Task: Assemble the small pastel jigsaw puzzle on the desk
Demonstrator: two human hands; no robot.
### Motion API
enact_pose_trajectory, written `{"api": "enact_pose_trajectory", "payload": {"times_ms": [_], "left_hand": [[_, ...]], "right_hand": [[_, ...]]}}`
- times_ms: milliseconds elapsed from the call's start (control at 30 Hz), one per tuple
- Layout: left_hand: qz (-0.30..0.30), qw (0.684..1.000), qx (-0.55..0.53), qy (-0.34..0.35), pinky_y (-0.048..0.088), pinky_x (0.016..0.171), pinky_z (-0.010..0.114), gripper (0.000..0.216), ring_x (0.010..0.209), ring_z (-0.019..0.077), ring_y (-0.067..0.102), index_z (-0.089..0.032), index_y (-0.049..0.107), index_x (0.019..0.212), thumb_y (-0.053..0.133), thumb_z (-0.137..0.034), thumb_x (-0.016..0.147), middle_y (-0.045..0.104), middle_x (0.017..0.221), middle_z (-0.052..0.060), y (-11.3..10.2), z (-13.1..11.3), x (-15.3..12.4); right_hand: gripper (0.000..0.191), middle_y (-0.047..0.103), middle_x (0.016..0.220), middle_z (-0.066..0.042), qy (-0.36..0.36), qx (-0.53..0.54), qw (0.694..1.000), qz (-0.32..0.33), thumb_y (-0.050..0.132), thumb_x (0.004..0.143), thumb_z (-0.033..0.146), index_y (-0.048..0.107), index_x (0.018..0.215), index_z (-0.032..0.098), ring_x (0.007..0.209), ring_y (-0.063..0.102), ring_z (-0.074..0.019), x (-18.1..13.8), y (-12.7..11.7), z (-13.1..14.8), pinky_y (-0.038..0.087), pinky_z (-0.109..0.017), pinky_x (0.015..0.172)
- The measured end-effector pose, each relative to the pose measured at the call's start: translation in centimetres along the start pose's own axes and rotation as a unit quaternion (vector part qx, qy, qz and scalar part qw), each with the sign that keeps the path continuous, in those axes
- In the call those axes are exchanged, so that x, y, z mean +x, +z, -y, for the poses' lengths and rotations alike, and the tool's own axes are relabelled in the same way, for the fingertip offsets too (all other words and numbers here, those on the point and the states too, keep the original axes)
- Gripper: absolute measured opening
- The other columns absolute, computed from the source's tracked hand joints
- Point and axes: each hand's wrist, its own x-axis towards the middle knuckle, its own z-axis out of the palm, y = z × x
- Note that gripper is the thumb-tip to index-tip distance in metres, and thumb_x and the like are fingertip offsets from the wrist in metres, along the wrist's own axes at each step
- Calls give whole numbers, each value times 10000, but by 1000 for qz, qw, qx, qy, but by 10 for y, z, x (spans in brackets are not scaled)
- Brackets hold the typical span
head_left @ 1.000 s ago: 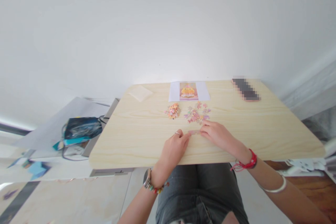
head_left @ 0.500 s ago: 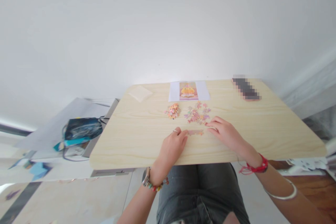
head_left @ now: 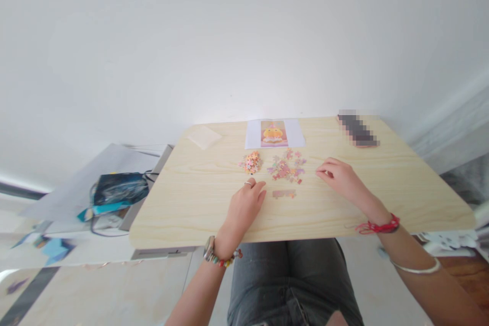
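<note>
Several small jigsaw pieces, joined into a narrow strip [head_left: 283, 193], lie near the middle front of the table. Just left of that strip rests my left hand [head_left: 244, 206], fingers loosely apart and holding nothing. My right hand [head_left: 340, 179] is over the table to the right of the pieces, its thumb and fingertips drawn together in a pinch; no piece shows between them. Beyond the strip is a spread of loose pinkish puzzle pieces [head_left: 283, 169]. To its left, more pieces form a heap [head_left: 252, 162] of orange, pink and white.
A printed picture sheet [head_left: 294, 132] with a yellow figure lies behind the pieces. A pale flat packet [head_left: 204, 136] is at the back left of the wooden table [head_left: 183, 204], and a blurred-out dark phone-like object [head_left: 358, 130] at the back right. A dark bag [head_left: 120, 187] sits off to the left.
My left hand has come off the strip, moving left with its fingers apart. My right hand has drawn back to the right, leaving a reddish piece at the edge of the spread.
</note>
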Motion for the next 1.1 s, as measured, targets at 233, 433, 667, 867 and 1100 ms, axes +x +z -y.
{"api": "enact_pose_trajectory", "payload": {"times_ms": [233, 433, 667, 867, 1100], "left_hand": [[-5, 1000, -8, 13, 448, 718, 234, 249, 827, 144, 580, -222, 527, 1059, 382, -248, 858, 540, 976, 43, 5, 0, 2], [2, 1000, -7, 6, 445, 725, 231, 242, 825, 139, 577, -223, 531, 1050, 384, -259, 860, 538, 980, 44, 5, 0, 2], [1, 1000, -7, 6, 448, 702, 235, 237, 809, 143, 581, -216, 537, 1035, 384, -250, 857, 535, 975, 48, 5, 0, 2], [-1, 1000, -15, 15, 447, 719, 231, 250, 826, 141, 577, -221, 525, 1059, 379, -248, 858, 536, 976, 44, 5, -2, 2], [8, 1000, -16, 4, 444, 724, 231, 243, 825, 140, 577, -226, 532, 1049, 383, -261, 860, 531, 981, 43, 5, -1, 0]], "right_hand": [[188, 567, 812, -51, -51, -19, 996, 73, 463, 800, 200, 649, 797, 173, 724, 539, -144, 18, 11, 7, 413, -262, 682], [178, 555, 831, -48, -69, -17, 993, 95, 480, 807, 248, 642, 813, 173, 773, 536, -154, 24, 19, 20, 403, -272, 717], [165, 559, 853, -60, -46, -18, 995, 83, 497, 783, 170, 641, 861, 147, 774, 536, -150, 38, 18, 6, 398, -260, 731], [156, 551, 802, -50, -61, -30, 993, 94, 490, 780, 166, 645, 795, 158, 737, 524, -144, 51, 22, 2, 386, -257, 708], [169, 544, 759, -37, -12, -63, 993, 98, 498, 778, 233, 633, 701, 166, 675, 505, -128, 51, 26, 16, 357, -230, 624]]}}
